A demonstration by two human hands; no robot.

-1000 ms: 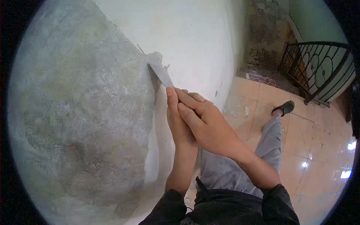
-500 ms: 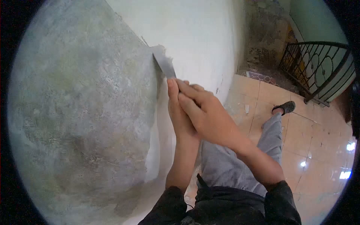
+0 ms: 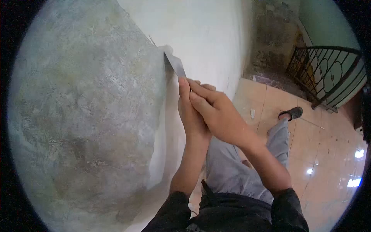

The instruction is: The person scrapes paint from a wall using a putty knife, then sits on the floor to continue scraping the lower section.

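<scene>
Both my hands are wrapped around the handle of a scraper (image 3: 177, 65); the handle itself is hidden in the grip. My left hand (image 3: 190, 112) is on the wall side, its thumb stretched up toward the blade. Closed over it from the right is my right hand (image 3: 218, 112). The blade's edge meets the wall where the bare grey patch (image 3: 96, 100) borders the white paint layer (image 3: 201, 34). A ragged flake of paint (image 3: 167, 49) stands at the blade's tip.
A dark metal railing (image 3: 328, 73) stands at the upper right beside a lower area. Shiny beige floor tiles (image 3: 309, 147) carry scattered small chips and a pale scrap (image 3: 252, 113). One foot in a dark clog (image 3: 296, 112) rests on the tiles.
My hands and the scraper have shifted slightly to the right. The blade has pushed further under the white layer, and less of the ragged flake shows beyond it.
</scene>
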